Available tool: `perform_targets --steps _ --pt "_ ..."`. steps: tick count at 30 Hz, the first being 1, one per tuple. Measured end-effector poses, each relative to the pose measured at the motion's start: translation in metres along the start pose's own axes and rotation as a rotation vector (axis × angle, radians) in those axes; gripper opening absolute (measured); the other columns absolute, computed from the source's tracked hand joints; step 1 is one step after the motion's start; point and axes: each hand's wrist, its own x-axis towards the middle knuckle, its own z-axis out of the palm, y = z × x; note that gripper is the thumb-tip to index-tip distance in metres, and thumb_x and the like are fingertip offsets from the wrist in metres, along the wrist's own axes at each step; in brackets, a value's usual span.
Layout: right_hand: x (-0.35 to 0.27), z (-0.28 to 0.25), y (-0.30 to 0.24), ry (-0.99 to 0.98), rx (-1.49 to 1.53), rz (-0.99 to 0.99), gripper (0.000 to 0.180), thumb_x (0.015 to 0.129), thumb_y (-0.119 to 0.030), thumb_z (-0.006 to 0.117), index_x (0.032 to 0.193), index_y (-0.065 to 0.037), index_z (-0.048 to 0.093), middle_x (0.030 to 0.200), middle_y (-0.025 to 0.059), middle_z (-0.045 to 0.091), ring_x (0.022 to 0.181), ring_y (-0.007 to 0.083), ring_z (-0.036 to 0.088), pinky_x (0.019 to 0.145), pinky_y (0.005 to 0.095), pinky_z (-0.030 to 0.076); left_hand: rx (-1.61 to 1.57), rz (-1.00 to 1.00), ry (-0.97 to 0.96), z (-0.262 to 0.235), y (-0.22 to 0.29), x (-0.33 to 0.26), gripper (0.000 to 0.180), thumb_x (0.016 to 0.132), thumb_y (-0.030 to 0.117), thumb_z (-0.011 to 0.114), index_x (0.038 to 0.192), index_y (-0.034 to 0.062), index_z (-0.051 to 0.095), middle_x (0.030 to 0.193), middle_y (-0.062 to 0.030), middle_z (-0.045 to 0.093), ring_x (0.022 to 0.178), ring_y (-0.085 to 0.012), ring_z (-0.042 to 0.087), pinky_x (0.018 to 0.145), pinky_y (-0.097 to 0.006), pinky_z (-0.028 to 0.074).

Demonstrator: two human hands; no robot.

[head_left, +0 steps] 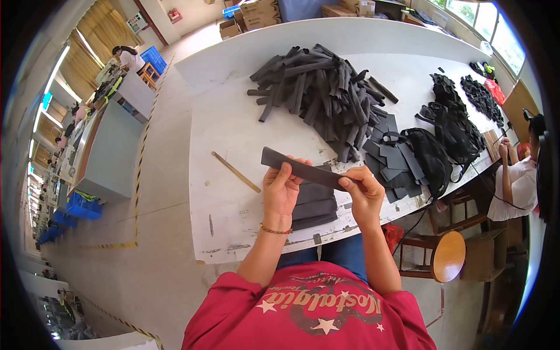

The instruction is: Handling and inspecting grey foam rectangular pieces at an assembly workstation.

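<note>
Nearest, the left hand [281, 189] and right hand [364, 192] are both clamped on one dark strip [300, 167], held up just above the near table edge. Left fingers pinch it near its middle, and its left end pokes out free. Right thumb and fingers close on its right end.

Under the hands, a small stack [315, 204] of flat dark pieces lies on the table [233, 128], looking sorted. Judging by that, only a small share is done: the stack is low next to what lies beyond.

Left of the hands, a thin wooden stick [235, 171] lies slantwise, untouched.

Further off, the big pile [321, 87] of dark strips sits mid-table, loose and tangled, so most of the work looks left. Right of it are flat cut pieces [394, 154] and black bags [434, 151].

Far right, another person's sleeve [516, 186] shows at the table edge. A stool [446, 255] stands near right.

Hard to tell: what the strip is made of, how many pieces are in the stack, and what the right fingers do behind the strip. The far right heaps blur at the fisheye rim.
</note>
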Motion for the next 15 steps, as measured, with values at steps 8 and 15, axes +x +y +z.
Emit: perform_targets --steps 8,15 --pt "-0.005 0.0 0.0 -0.031 -0.197 -0.134 0.011 0.079 0.005 0.073 0.088 0.003 0.067 0.085 0.008 0.063 0.078 0.0133 0.058 0.068 0.0235 0.045 0.096 0.039 0.062 0.008 0.014 -0.003 0.02 0.093 0.016 0.064 0.104 0.0005 0.064 0.101 -0.0182 0.069 0.096 -0.0332 0.068 0.087 -0.04 0.057" --pt "-0.003 0.009 0.009 0.018 -0.055 0.006 0.006 0.083 0.003 0.07 0.089 0.002 0.067 0.084 0.0048 0.063 0.076 0.0109 0.057 0.068 0.0222 0.045 -0.109 0.007 0.059 0.038 0.005 -0.003 0.026 0.093 0.022 0.063 0.11 0.0017 0.061 0.098 -0.0129 0.069 0.1 -0.0317 0.066 0.095 -0.044 0.051"
